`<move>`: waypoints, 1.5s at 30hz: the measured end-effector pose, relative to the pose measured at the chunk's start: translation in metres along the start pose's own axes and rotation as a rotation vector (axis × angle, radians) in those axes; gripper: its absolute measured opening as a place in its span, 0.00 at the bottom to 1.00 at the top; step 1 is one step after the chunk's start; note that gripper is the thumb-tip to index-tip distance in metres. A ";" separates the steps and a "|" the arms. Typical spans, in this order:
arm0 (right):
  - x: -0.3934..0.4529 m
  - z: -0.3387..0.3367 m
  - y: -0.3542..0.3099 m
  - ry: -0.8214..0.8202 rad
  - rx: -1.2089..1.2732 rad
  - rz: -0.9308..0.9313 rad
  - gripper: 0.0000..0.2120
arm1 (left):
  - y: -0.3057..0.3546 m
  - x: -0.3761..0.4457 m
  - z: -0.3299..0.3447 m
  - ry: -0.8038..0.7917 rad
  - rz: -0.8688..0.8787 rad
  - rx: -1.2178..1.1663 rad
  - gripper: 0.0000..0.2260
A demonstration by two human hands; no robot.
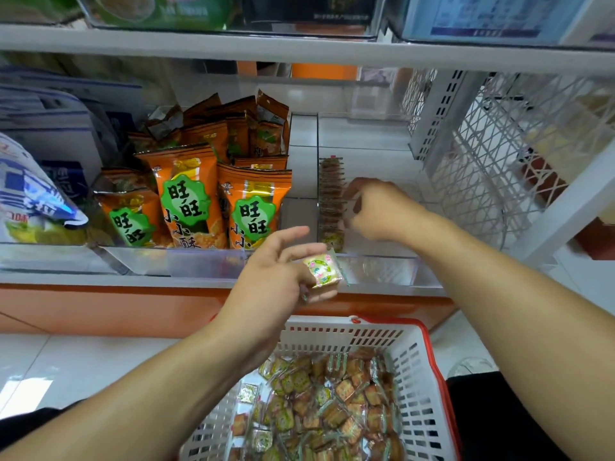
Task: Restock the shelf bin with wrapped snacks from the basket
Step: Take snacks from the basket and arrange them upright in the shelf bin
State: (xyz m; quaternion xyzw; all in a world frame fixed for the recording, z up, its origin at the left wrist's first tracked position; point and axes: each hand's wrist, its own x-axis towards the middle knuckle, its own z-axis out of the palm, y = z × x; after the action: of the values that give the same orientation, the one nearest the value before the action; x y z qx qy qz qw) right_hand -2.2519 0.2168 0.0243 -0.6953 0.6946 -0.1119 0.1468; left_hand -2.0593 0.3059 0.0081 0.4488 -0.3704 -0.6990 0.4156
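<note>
1. Left hand (276, 281) is raised in front of the shelf edge (133, 279), above the basket. Its lower fingers curl round a small stack of wrapped snacks (323, 271); the top one shows a yellow-green wrapper. Index and middle fingers are stretched out, pointing right.
2. Right hand (376, 207) reaches into the clear shelf bin (379, 267). Its fingers are bent toward the row of snacks (331, 201) standing on edge along the bin's left wall. The hand is motion-blurred, so whether its grip is pinching a packet or merely touching the row cannot be told.
3. The row runs from the bin's front toward the back; the rest of the bin floor, to the right of the hand, is bare.
4. White plastic basket (419, 371) with a red rim sits below the shelf, between the forearms. It holds a loose heap of wrapped snacks (336, 407), brown, orange and green.
5. Left neighbouring bin holds upright orange rice-cracker bags (253, 207) with green badges, packed several deep.
6. Farther left, blue-and-white bags (30, 194). To the right, a white lattice panel (492, 154).
</note>
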 end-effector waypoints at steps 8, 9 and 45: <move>-0.058 -0.027 -0.001 -0.649 0.683 -0.137 0.19 | 0.002 -0.011 0.006 -0.021 0.154 0.060 0.33; -0.061 -0.027 0.001 -0.623 0.719 -0.142 0.18 | 0.002 -0.012 0.007 -0.005 0.173 0.097 0.33; -0.033 -0.017 -0.016 0.101 -0.151 -0.056 0.08 | -0.007 -0.014 -0.004 0.058 0.320 0.948 0.14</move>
State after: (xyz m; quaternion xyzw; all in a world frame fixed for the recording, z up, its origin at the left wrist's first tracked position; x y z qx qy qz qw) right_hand -2.2434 0.2485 0.0475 -0.7171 0.6878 -0.0980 0.0556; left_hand -2.0539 0.3212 0.0053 0.5452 -0.6998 -0.3685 0.2780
